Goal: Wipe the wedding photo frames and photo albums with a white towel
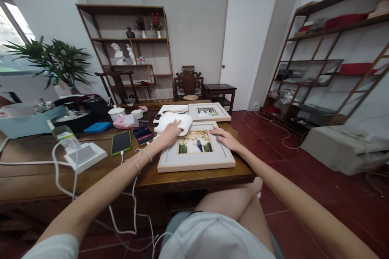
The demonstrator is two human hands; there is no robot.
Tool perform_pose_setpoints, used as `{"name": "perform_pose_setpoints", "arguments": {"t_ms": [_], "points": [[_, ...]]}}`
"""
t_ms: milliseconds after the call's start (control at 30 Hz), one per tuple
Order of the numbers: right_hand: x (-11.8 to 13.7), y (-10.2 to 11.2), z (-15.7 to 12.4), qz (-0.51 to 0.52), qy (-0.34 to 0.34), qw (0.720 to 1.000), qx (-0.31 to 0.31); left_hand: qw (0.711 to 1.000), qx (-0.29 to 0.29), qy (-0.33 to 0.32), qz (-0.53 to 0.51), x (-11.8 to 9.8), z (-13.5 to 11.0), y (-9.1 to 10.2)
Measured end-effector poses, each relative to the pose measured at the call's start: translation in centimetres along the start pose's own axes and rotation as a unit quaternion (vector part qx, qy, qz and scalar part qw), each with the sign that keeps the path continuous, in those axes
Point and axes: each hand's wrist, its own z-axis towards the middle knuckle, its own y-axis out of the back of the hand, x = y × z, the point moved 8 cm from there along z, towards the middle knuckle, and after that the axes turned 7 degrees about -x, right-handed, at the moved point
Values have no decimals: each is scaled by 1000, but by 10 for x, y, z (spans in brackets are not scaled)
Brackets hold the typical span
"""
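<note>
A light wooden picture frame (197, 166) lies flat at the table's front edge, holding a small wedding photo (195, 142) inside a wide pale mat. My left hand (172, 131) grips a bunched white cloth (164, 122) at the frame's upper left corner, fingers bent over its top. On the frame's right side rests my right hand (226, 137), fingers stretched out across the border and holding nothing. Behind it lies a second frame (225, 115) with another photo, and beside that a white panel (174, 108) is partly hidden by the cloth.
Left on the wooden table (121, 170) are a green-edged phone (121, 142), a second phone (142, 135), a white stand (86, 156), a blue box (97, 127) and a white pot (116, 112). White cables (133, 206) hang over the front edge. Shelves stand behind and right.
</note>
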Motion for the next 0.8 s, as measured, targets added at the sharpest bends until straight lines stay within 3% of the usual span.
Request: {"name": "perform_pose_setpoints", "arguments": {"t_ms": [133,300,433,533,700,800], "points": [[0,-1,0,0,2,1000,-3,997,65,-6,36,-28,-12,16],[1,0,-1,-5,1,1000,-6,985,168,-34,10,-86,-62,60],[3,0,-1,-3,4,1000,-3,990,130,-32,-36,-110,-83,79],[2,0,0,-2,2,1000,-6,995,89,5,-39,-95,-68,64],[0,-1,0,-5,-11,1000,-5,999,-13,37,-5,-45,-14,31],[0,-1,0,-8,-14,1000,-1,1000,-1,5,19,-32,6,13]]}}
